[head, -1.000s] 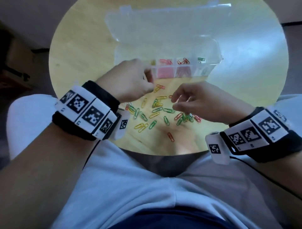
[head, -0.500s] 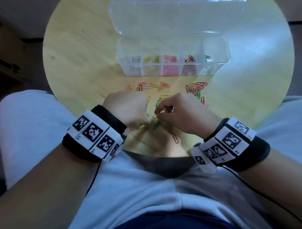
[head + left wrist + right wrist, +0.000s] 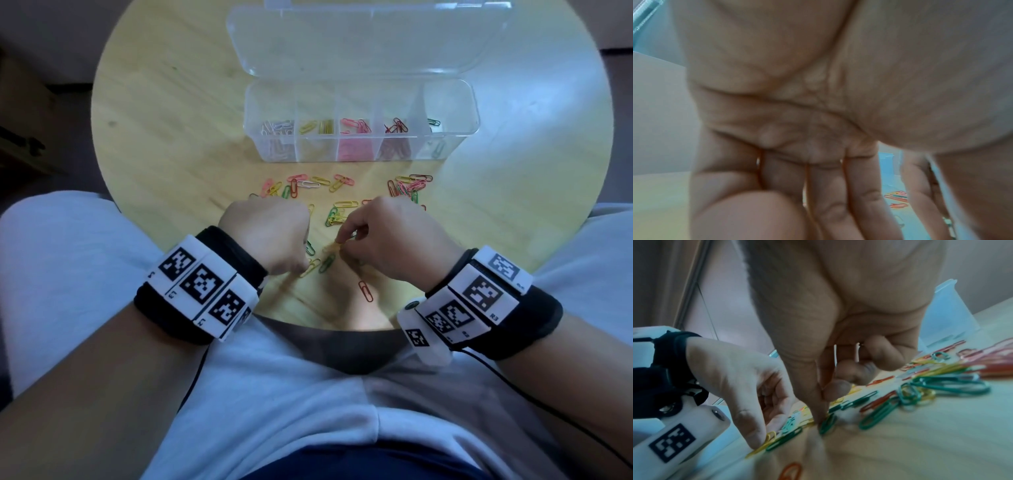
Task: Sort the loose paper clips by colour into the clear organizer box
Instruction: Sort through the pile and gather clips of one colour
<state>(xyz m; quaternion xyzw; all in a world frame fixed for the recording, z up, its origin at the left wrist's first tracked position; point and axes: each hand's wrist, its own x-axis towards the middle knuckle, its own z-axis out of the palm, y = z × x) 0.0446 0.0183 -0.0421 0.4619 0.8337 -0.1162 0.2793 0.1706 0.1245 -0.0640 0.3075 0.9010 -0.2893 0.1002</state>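
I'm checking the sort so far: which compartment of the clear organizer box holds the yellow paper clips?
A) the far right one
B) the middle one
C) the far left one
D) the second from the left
D: in the head view the yellow paper clips lie in the organizer box's second compartment from the left, between white and pink ones.

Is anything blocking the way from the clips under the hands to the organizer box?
Nothing upright does. The lid is folded back, compartments open. Only loose paper clips lie flat between the right hand and the organizer box.

Loose coloured paper clips lie scattered before the open clear organizer box.
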